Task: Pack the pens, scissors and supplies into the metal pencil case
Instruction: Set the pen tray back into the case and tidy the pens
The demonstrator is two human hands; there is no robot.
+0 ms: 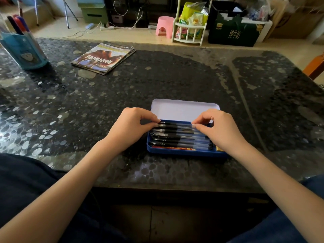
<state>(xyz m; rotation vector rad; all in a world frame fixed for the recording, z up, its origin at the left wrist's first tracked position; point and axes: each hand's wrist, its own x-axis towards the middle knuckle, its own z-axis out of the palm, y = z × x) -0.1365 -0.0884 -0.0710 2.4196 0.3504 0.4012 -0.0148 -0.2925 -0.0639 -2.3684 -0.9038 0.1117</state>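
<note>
A blue metal pencil case (182,153) lies open on the table in front of me, its pale lid (184,109) tipped back. Several black pens (177,137) lie side by side in the tray, with a red pencil (175,148) along the near wall and something yellow (220,148) at the right end. My left hand (129,127) pinches the left end of the farthest pen (175,124). My right hand (219,128) pinches the same pen near its right end. No scissors are visible.
A dark pebble-patterned table (157,85) carries a magazine (103,57) at the back left and a blue pen holder (24,50) with markers at the far left. Beyond the table stand a pink stool (164,26), a white rack and boxes.
</note>
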